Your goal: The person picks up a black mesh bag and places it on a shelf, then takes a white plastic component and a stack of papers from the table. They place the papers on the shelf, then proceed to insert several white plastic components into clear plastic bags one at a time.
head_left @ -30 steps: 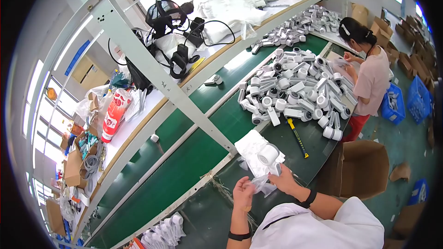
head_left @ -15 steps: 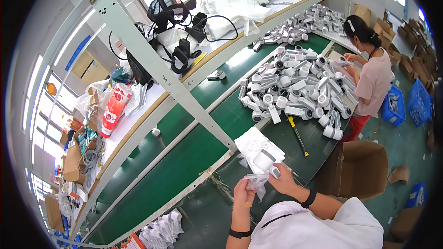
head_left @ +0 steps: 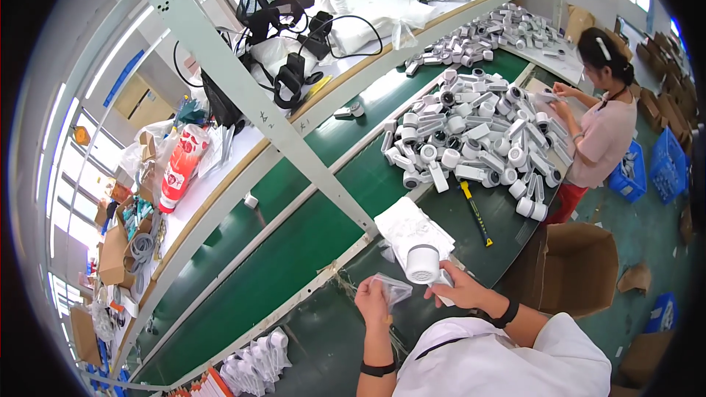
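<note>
My right hand (head_left: 465,290) is closed round the flat handle of a white device with a drum-shaped head (head_left: 423,261). The head points away from me, over a stack of white plastic bags (head_left: 401,222). To its left, my left hand (head_left: 373,301) pinches a clear plastic bag (head_left: 396,290), apart from the device. Beyond the stack lies a big heap of similar white devices (head_left: 471,129), some with dark round fronts. A yellow and black cutter knife (head_left: 476,213) rests on the dark table between the heap and me.
Several bagged devices (head_left: 257,364) lie at the lower left. An open cardboard box (head_left: 577,268) stands right of the table. A slanting metal post (head_left: 272,114) and a loaded shelf (head_left: 434,26) rise over the green belt (head_left: 294,235). A co-worker (head_left: 603,117) handles a device at the far right.
My hands have drawn apart; the bag has moved left, off the device. The device has tilted, so its drum-shaped head faces me more. The co-worker has shifted slightly right.
</note>
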